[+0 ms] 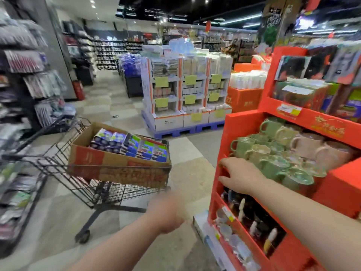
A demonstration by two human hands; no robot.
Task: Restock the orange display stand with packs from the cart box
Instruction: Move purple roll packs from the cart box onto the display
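Left hand (166, 214) blurring left of orange display stand (244, 124), grip unreadable; right hand (242, 177) resting spread on its edge. Packs (144, 148) sitting in cart box (117, 165), further left. Risk: right hand clipping mugs (273, 163) on pulling away.

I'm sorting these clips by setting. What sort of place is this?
Most likely a supermarket or general store: a shopping cart holding a box of packs, an orange display stand full of mugs, and stocked shelves behind.

Bright, even light from ceiling strips (240, 18) high above; left hand (166, 214) smeared by motion blur, as are shelves (21, 61) to its left; right hand (241, 176) sharper; wide-angle bending at frame edges.
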